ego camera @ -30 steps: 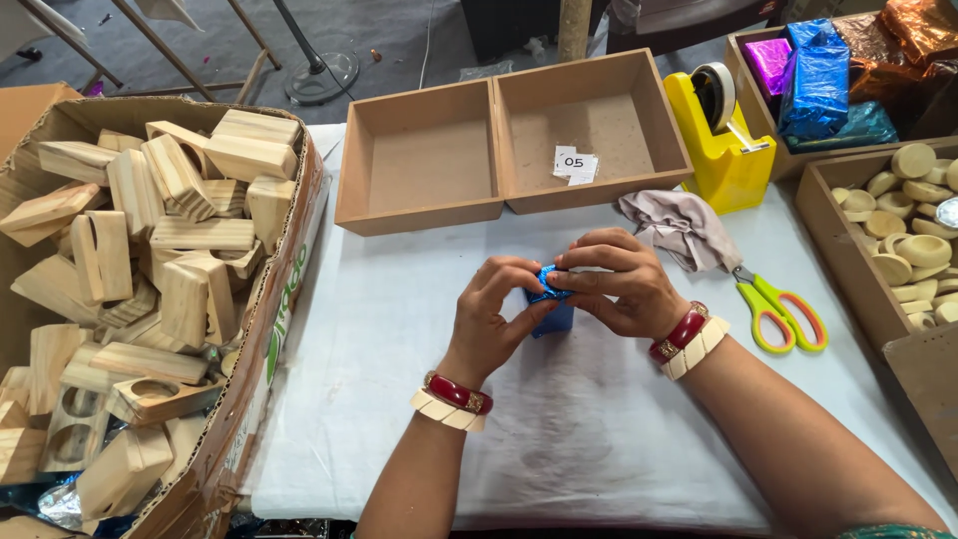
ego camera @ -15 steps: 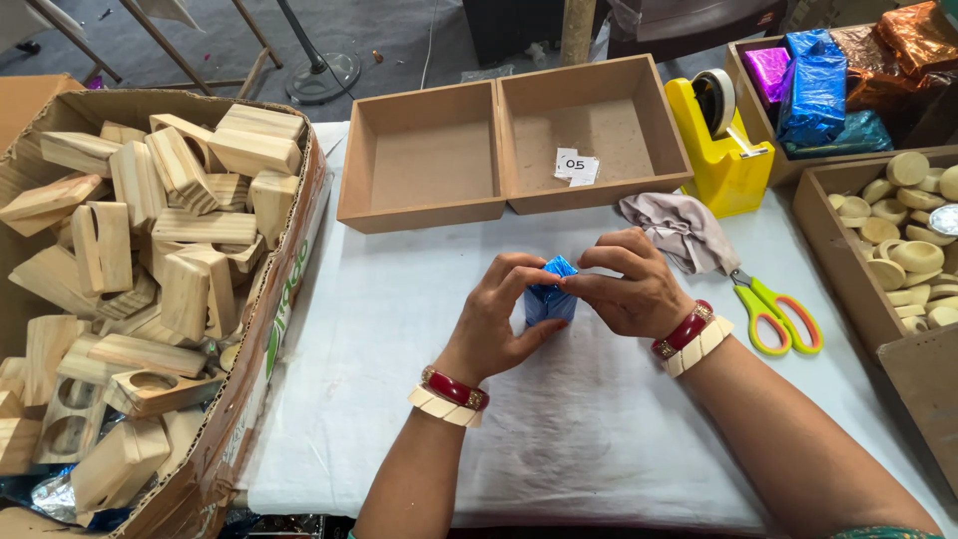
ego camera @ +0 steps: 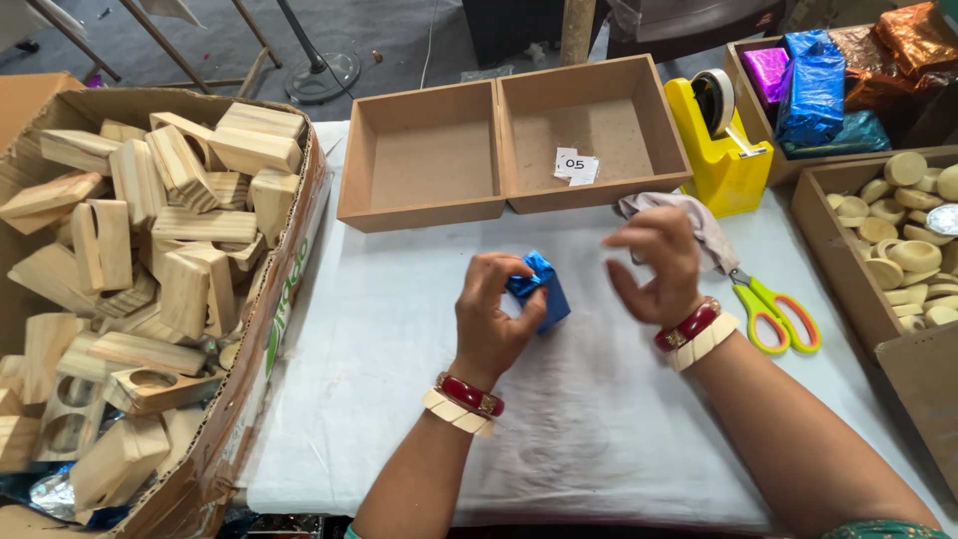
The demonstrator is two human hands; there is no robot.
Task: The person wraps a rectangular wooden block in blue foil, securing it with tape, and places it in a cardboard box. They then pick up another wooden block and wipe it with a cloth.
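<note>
The left hand (ego camera: 496,317) has its fingers (ego camera: 515,305) curled closed around a small block wrapped in shiny blue foil (ego camera: 546,287), pinching it by its upper left corner and holding it over the middle of the white-covered worktop (ego camera: 399,399) (whether its lower end rests on the cloth cannot be told). The block's long axis runs on a slant, from upper left near the left thumb down to the lower right, so its free end points toward the right forearm. The right hand (ego camera: 654,265) is apart from the block, just to its right and slightly above, fingers half open and loosely bent, gripping nothing. The left hand is therefore the one on the block; the right is near but has a gap to close, and the block lies to its left. Behind the right hand lie a crumpled grey cloth (ego camera: 689,215) and green-handled scissors (ego camera: 773,311).
</note>
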